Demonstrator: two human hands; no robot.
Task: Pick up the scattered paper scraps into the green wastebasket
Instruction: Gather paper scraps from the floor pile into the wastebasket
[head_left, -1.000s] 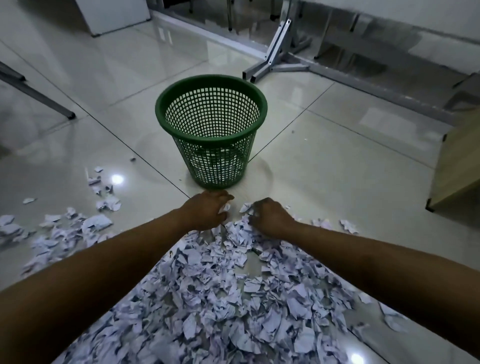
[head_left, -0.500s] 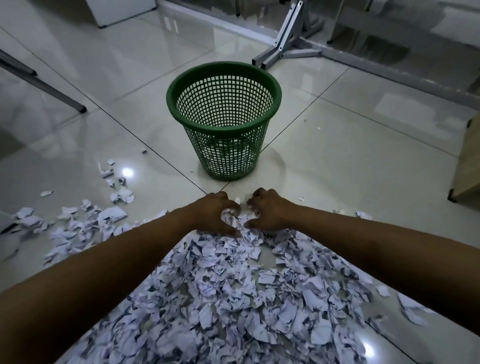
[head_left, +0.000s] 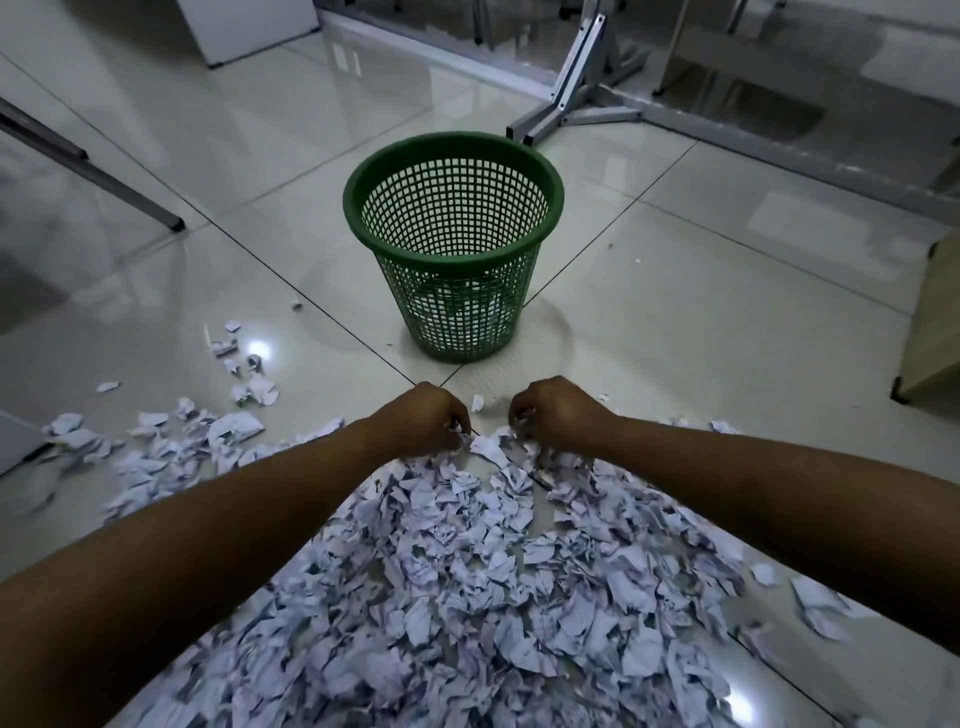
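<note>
A green mesh wastebasket (head_left: 453, 156) stands upright on the glossy tiled floor, with a few pale scraps visible through its lower wall. A large pile of white paper scraps (head_left: 467, 582) covers the floor in front of it. My left hand (head_left: 423, 415) and my right hand (head_left: 556, 413) sit side by side at the far edge of the pile, just short of the basket. Fingers of both hands are curled down around bunches of scraps. A small scrap (head_left: 477, 402) lies between the two hands.
More scraps (head_left: 171, 447) spread out to the left. A grey metal leg (head_left: 93, 174) slants in from the far left, a metal frame base (head_left: 571, 111) stands behind the basket, and a wooden cabinet corner (head_left: 935, 332) sits at the right.
Both hands have drawn back slightly from the basket and closed tighter on scraps at the pile's edge. The camera has moved, so the basket sits more central.
</note>
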